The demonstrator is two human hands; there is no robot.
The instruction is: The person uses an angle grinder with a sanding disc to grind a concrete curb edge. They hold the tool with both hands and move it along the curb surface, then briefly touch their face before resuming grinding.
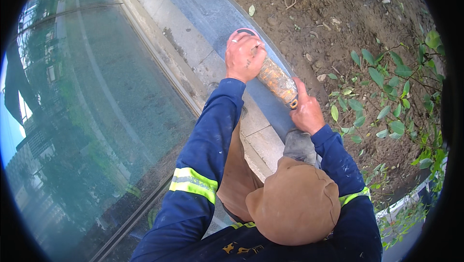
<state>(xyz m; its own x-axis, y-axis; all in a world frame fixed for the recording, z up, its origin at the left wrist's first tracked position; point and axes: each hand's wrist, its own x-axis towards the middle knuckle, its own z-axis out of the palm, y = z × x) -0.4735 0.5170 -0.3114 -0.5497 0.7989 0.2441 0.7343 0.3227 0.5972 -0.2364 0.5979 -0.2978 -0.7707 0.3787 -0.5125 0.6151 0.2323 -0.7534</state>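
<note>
An angle grinder (278, 82) with a scuffed, dirt-caked orange body lies at a slant over the blue-grey stone curb (212, 17). My left hand (245, 58) is closed over its front end. Just beyond those fingers shows the pink rim of a disc (247, 30), mostly hidden by the hand. At the rear end, my right hand (308, 109) grips the tool, its thumb stretched along the side. The underside of the disc is out of sight, so I cannot tell how it meets the stone.
Left of the curb run pale paving slabs (186, 42) and a large reflective glass pane (92, 97). To the right is bare soil (309, 29) with leafy shrub branches (382, 88). My brown-trousered knee (292, 201) and grey boot (300, 146) are close below the tool.
</note>
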